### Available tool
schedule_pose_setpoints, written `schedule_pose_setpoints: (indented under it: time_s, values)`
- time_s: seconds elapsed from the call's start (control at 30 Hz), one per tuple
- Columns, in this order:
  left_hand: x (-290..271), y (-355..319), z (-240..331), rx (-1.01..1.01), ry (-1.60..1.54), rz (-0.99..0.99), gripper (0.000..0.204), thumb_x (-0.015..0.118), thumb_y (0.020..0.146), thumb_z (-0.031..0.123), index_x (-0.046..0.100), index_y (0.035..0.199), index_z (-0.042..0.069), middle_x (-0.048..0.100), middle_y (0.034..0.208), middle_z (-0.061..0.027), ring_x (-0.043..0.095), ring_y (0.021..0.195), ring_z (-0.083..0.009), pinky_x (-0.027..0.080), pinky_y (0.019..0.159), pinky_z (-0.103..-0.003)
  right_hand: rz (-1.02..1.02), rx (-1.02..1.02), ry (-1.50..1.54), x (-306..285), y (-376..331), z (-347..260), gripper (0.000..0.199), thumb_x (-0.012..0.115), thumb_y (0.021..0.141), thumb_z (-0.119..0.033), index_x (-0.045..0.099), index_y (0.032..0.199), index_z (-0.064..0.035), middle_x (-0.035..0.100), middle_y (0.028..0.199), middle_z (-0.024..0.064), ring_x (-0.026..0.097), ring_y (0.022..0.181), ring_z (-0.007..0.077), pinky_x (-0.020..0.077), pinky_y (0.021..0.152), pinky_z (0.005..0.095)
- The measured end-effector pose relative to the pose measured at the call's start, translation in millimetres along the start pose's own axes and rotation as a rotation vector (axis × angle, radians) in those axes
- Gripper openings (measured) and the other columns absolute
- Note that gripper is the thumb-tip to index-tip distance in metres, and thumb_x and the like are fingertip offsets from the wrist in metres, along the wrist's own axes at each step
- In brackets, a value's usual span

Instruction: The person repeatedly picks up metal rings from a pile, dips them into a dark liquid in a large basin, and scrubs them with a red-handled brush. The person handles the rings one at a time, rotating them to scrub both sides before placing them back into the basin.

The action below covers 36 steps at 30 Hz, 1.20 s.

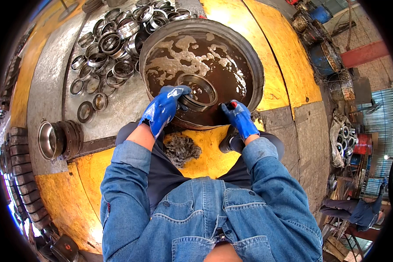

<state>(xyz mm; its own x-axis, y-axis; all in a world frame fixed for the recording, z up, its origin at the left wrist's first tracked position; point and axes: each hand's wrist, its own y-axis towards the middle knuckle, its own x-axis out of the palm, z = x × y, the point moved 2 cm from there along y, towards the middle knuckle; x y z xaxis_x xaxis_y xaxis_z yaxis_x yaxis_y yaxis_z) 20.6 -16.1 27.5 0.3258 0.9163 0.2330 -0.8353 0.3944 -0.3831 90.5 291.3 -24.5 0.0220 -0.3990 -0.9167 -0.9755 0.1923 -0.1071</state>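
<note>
A wide round tub (258, 70) of brown liquid with patches of pale foam stands in front of me. Over the liquid, a metal ring (200, 87) is tilted, its lower edge close to the surface. My left hand (165, 105), in a blue rubber glove, grips the ring by its left side, the fingertips hidden behind it. At the near right part of the tub, apart from the ring, is my right hand (239, 117), also gloved in blue. Its fingers are curled, with a small red spot showing among them; what they hold is unclear.
Left of the tub lies a heap of metal rings (113, 48) on a grey metal sheet. Two stacked ring parts (59, 139) sit farther left. A clump of grey metal shavings (182, 150) lies between my feet. Blue drums (323, 59) stand at right; a person (364, 214) is at lower right.
</note>
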Motion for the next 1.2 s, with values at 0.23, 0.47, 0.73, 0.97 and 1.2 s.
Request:
schedule_pose_setpoints:
  time_s: [0.23, 0.47, 0.73, 0.97, 1.2]
  values:
    - [-1.2, 4.6, -7.1, 0.004, -0.029, 0.026, 0.034, 0.060, 0.102, 0.028, 0.077, 0.116, 0.001, 0.077, 0.099, -0.0106, 0.072, 0.070, -0.0210, 0.057, 0.056, -0.029, 0.001, -0.010, 0.013, -1.1, -1.0, -2.7, 0.040, 0.072, 0.092, -0.047, 0.073, 0.092, -0.0064, 0.074, 0.090, 0.0192, 0.072, 0.090, 0.0407, 0.0560, 0.076, 0.0469]
    - [-15.0, 14.8, -23.6, 0.065, 0.042, 0.019, 0.034, 0.060, 0.103, 0.028, 0.077, 0.117, 0.002, 0.078, 0.099, -0.0108, 0.071, 0.066, -0.0207, 0.055, 0.055, -0.027, -0.005, -0.026, -0.013, -0.6, 0.9, -2.2, 0.040, 0.071, 0.093, -0.047, 0.073, 0.092, -0.0068, 0.074, 0.089, 0.0184, 0.072, 0.090, 0.0404, 0.0560, 0.076, 0.0467]
    - [-1.7, 5.4, -11.0, 0.034, -0.027, -0.012, 0.035, 0.057, 0.104, 0.026, 0.076, 0.118, 0.000, 0.077, 0.102, -0.0119, 0.073, 0.078, -0.0199, 0.060, 0.058, -0.029, 0.001, -0.036, -0.021, 1.4, -0.2, 4.6, 0.040, 0.071, 0.093, -0.047, 0.073, 0.092, -0.0069, 0.074, 0.090, 0.0179, 0.072, 0.091, 0.0401, 0.0561, 0.076, 0.0469]
    - [-8.9, 5.3, -18.5, 0.147, -0.022, -0.036, 0.034, 0.058, 0.104, 0.026, 0.076, 0.117, 0.000, 0.077, 0.103, -0.0117, 0.073, 0.078, -0.0195, 0.060, 0.058, -0.028, -0.002, -0.030, 0.008, 0.8, -0.5, 0.0, 0.040, 0.071, 0.093, -0.047, 0.074, 0.094, -0.0068, 0.075, 0.091, 0.0174, 0.072, 0.092, 0.0393, 0.0568, 0.078, 0.0460]
    - [-12.2, 11.5, -24.2, 0.098, 0.019, -0.008, 0.034, 0.058, 0.103, 0.026, 0.077, 0.118, 0.001, 0.077, 0.101, -0.0109, 0.073, 0.077, -0.0194, 0.060, 0.058, -0.029, -0.015, -0.024, -0.025, -2.1, 0.0, -3.9, 0.040, 0.071, 0.093, -0.047, 0.074, 0.094, -0.0068, 0.075, 0.092, 0.0178, 0.073, 0.092, 0.0392, 0.0570, 0.078, 0.0459]
